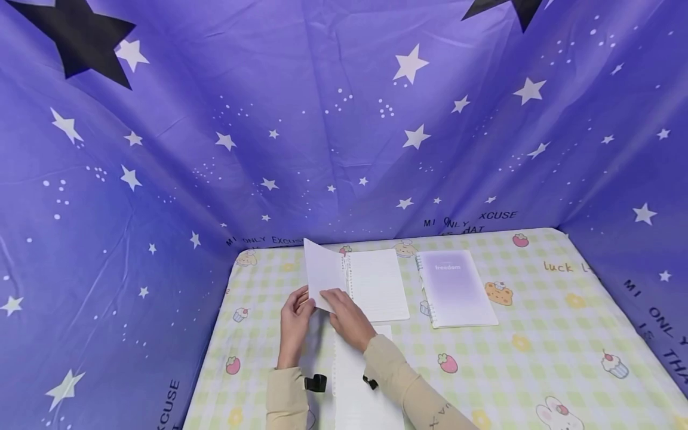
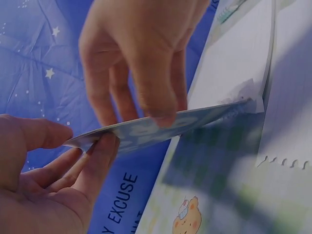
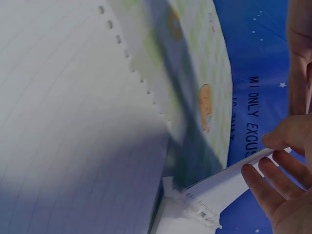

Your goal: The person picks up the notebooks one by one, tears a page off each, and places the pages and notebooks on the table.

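Note:
A notebook [image 1: 378,286] lies open on the table, its lined white pages facing up. Its pale cover [image 1: 325,278] stands raised and tilted at the left of the binding. My left hand [image 1: 295,325] pinches the cover's lower outer corner between thumb and fingers. Beside it, my right hand [image 1: 352,322] holds the near edge, thumb underneath and fingers over the other face, as the left wrist view shows. Pale lettering marks the cover's outer face [image 2: 146,136]. Whitish frayed material [image 3: 202,209] shows along the binding in the right wrist view.
A closed purple spiral notebook [image 1: 457,292] reading "freedom" lies to the right. Lined paper with punched holes [image 1: 368,388] lies near me, partly under my right forearm. A green checked cloth [image 1: 537,358] covers the table, and a starry blue curtain [image 1: 344,119] surrounds it.

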The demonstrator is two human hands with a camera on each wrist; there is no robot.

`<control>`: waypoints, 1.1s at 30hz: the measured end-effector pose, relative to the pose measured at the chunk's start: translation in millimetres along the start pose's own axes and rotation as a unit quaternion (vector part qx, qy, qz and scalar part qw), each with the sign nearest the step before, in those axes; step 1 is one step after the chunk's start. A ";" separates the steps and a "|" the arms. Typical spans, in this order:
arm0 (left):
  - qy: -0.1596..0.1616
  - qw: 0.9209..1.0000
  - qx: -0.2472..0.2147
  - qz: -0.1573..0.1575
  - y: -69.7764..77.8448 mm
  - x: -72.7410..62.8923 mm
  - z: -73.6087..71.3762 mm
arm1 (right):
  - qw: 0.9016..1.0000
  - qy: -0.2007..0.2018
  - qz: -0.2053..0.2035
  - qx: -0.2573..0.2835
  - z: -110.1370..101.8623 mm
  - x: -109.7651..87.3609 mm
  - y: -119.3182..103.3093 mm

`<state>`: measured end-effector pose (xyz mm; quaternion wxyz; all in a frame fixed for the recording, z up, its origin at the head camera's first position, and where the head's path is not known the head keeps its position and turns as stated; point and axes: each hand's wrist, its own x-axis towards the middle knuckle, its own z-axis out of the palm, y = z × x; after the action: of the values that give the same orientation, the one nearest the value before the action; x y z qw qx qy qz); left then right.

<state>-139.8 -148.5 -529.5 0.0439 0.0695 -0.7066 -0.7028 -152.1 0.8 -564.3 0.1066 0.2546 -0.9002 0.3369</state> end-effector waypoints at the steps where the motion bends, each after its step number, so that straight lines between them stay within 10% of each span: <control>1: -0.003 1.000 -0.001 0.002 -0.3 -0.1 1.4 | 1.000 0.004 -0.001 0.001 -1.3 0.1 -0.9; 33: -0.082 0.996 0.015 0.033 -23.9 -3.2 40.7 | 0.979 0.062 0.069 0.179 -38.5 -1.5 -6.9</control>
<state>-142.3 -107.8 -553.6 0.0082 -0.0116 -0.7204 -0.6934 -146.4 22.4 -532.1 0.0916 0.1852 -0.8324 0.5142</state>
